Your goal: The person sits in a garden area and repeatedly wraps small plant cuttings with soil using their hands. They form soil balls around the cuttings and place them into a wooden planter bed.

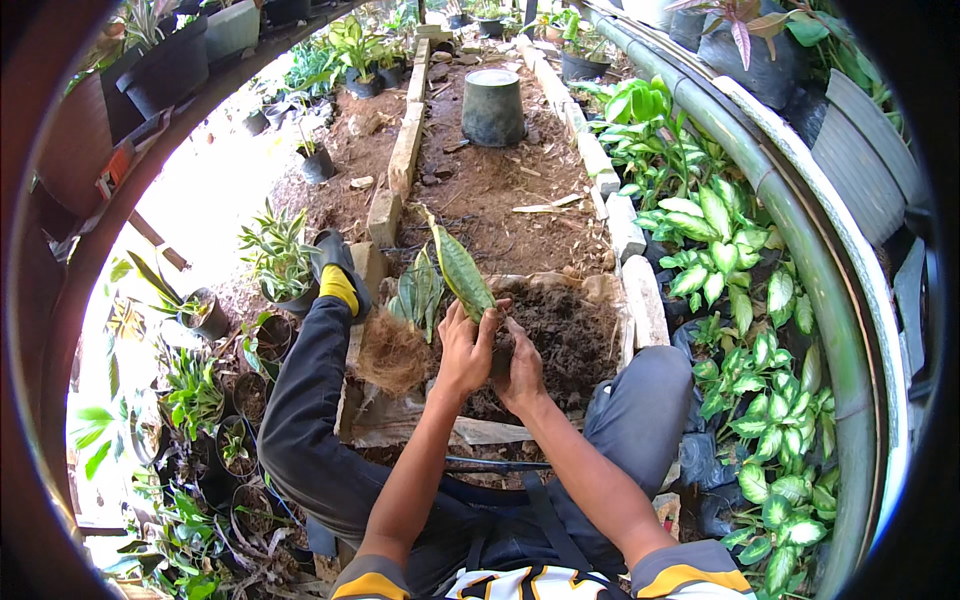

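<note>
Both hands meet in front of me around a snake plant leaf [461,270], mottled green with a pale yellow edge. My left hand [463,351] grips the leaf near its lower end, thumb on the near side. Around the dark base [501,358] below the leaf curls my right hand [523,371]; whether that base is a small pot or packed soil is hard to tell. Under the hands spreads dark loose soil [574,337] on a sheet. Left of it lie a tuft of brown fibre [396,356] and more snake plant leaves [416,292].
An upturned bucket [493,112] stands on the earth bed ahead, between rows of pale blocks [405,146]. Potted variegated plants [720,247] crowd the right side beside a bamboo pole [810,262]. Small pots [251,397] line the left, near my shod foot [341,274].
</note>
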A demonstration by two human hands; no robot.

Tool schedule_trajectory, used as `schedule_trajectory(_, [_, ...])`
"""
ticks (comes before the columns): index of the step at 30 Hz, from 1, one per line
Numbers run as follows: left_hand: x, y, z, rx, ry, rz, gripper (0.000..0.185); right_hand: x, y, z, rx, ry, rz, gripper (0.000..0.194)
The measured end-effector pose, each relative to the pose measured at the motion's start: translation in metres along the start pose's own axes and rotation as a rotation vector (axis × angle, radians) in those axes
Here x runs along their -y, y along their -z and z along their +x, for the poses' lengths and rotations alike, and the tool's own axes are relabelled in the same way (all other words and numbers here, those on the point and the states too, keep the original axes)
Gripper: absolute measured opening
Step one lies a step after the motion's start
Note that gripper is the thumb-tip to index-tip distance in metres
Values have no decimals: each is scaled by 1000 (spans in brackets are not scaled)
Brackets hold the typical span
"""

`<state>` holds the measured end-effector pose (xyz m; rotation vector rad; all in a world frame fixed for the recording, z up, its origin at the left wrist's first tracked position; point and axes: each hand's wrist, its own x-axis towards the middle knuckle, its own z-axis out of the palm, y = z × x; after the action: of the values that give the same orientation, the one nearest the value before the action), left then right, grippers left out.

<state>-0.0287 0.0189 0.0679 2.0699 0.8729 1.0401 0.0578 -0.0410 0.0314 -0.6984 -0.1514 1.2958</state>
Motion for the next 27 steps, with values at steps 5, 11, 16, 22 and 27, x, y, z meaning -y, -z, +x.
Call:
schedule_trajectory(5, [-4, 10, 4, 148, 116, -16, 48, -3, 1, -4, -18, 9, -47, 35])
schedule_trajectory(11, [-10, -1, 1, 141, 396, 82, 62, 6, -11, -2, -273, 34, -41, 35])
schedule_trajectory(16, [-12, -16, 1, 98, 419, -361, 68, 8, -9, -2, -275, 434, -565, 47])
schedule_trajectory(22, [-13, -16, -7, 117, 358, -679, 50, -5, -5, -4, -198, 695, -784, 56])
schedule_trajectory(27, [1, -14, -6, 136, 359, -687, 42, -7, -9, -13, -148, 677, -895, 62])
